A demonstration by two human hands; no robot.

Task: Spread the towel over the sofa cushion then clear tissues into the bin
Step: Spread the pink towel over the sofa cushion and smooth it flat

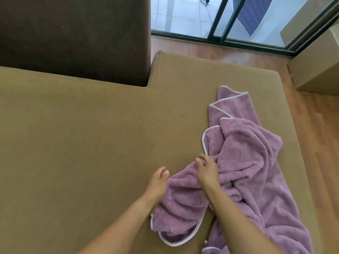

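Purple towel (247,162) bunched between hands: right hand (207,174) grips fold, left hand (157,181) pinches edge.

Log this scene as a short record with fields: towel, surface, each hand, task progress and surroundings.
towel: purple towel, crumpled in folds, white trim showing
surface: tan sofa cushion; the towel lies on its right part
left hand: at the towel's left edge, fingers curled, grip unclear
right hand: on the towel, fingers curled round a fold
progress: towel not yet spread
surroundings: wood floor, glass door
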